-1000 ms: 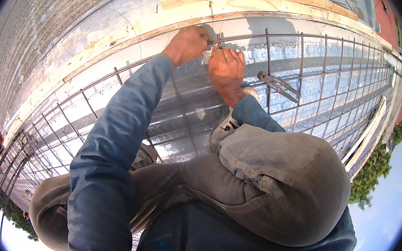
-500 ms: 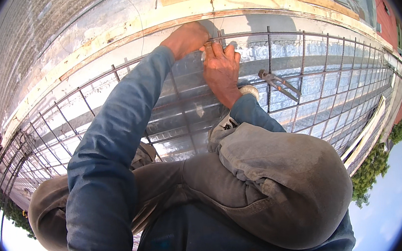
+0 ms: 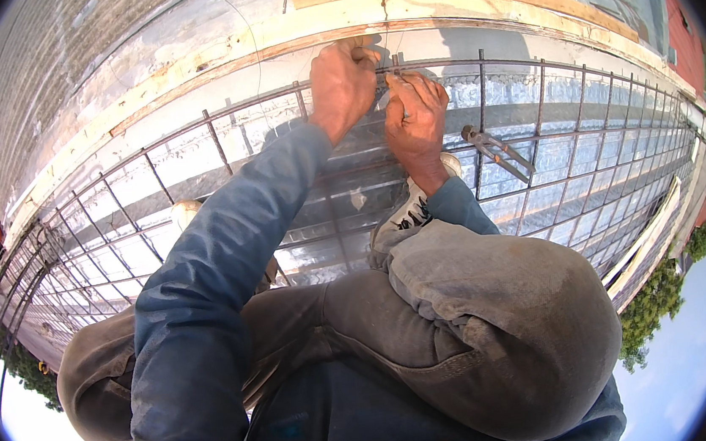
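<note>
Nearest, the wearer's right knee (image 3: 516,324) is bent and fills the lower right. Beyond it, a shoe (image 3: 400,220) stands just below the right wrist, which limits movement back toward the body. The mesh (image 3: 484,89) spans the middle, its bars crossed over metal sheeting (image 3: 456,98). Pliers (image 3: 498,152) lie on it to the right of the right hand, held by neither hand.

The right hand (image 3: 419,116) has its fingers bent down at the mesh's top bar (image 3: 444,62). The left hand (image 3: 344,85) is curled just beside it, thumb and forefinger drawn together; whether either hand grips anything finer cannot be told.

Progress, as judged: the mesh is in place, and work is in hand at one spot on the top bar. Whether that spot is fastened is hidden by the fingers, so what remains there cannot be certified.

Room: the mesh squares right of the pliers are unobstructed. Beyond the bar, a pale ledge (image 3: 283,71) and then a board (image 3: 452,11) confine the far side; a thin wire (image 3: 256,43) crosses the board left of the hands.
</note>
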A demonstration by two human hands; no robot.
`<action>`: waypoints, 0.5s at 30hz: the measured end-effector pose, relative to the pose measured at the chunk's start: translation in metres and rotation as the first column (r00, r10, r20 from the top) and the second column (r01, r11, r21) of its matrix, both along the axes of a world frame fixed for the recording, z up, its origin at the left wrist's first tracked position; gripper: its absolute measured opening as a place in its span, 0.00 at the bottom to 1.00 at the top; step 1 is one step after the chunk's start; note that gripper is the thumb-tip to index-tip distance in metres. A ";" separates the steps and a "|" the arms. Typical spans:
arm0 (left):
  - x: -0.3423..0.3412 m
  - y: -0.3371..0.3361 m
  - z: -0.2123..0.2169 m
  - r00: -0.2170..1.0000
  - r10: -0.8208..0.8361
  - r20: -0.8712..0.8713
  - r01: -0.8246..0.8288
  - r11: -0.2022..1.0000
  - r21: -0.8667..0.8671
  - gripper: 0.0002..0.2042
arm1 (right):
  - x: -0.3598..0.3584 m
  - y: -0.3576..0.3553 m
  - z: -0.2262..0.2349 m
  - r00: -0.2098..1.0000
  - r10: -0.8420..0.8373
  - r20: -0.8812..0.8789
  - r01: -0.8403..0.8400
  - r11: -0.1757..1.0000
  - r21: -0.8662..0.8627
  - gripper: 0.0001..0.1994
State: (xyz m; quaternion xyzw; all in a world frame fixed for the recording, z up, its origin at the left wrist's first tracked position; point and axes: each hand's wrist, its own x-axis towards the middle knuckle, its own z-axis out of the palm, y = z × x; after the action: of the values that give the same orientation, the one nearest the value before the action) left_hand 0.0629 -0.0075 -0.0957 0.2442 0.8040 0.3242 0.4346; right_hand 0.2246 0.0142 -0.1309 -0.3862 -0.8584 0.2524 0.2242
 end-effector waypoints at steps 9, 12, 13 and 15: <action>0.017 -0.019 -0.005 0.997 -0.035 -0.068 0.052 0.962 0.269 0.22 | -0.011 0.022 0.026 0.985 -0.053 -0.163 0.023 0.984 -0.179 0.09; 0.015 -0.025 -0.004 0.993 -0.077 -0.087 0.100 0.948 0.302 0.23 | -0.018 0.022 0.028 0.976 -0.094 -0.198 0.036 0.960 -0.279 0.07; 0.014 -0.027 -0.004 0.992 -0.094 -0.086 0.116 0.943 0.311 0.24 | -0.021 0.022 0.031 0.973 -0.119 -0.197 0.053 0.948 -0.313 0.06; 0.012 -0.027 -0.005 0.986 -0.117 -0.122 0.151 0.933 0.326 0.24 | -0.022 0.023 0.032 0.974 -0.146 -0.176 0.081 0.940 -0.332 0.04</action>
State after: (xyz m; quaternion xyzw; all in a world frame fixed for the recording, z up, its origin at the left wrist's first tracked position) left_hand 0.0748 -0.0341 -0.1004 0.3847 0.7397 0.4125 0.3670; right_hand 0.2026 0.0369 -0.0992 -0.4396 -0.7553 0.4131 0.2563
